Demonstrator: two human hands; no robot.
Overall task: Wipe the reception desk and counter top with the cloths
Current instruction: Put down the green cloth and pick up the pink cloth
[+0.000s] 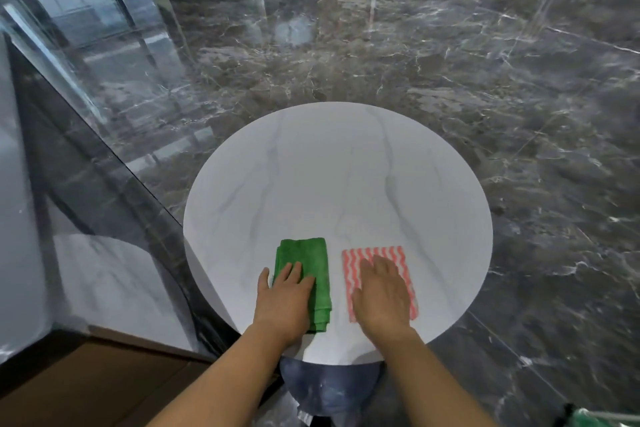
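Green folded cloth (306, 253) lies under the left hand (284, 298), its long axis running straight away from the person, most of it ahead of and to the right of the palm. The pink wavy-striped cloth (350, 265) sits just beside it, under the right hand (381, 295). Both hands press flat, fingers straight, gripping nothing. Nearly all the bare round white marble top (329, 177) lies ahead of the fingertips, so the next strokes probably push forward.
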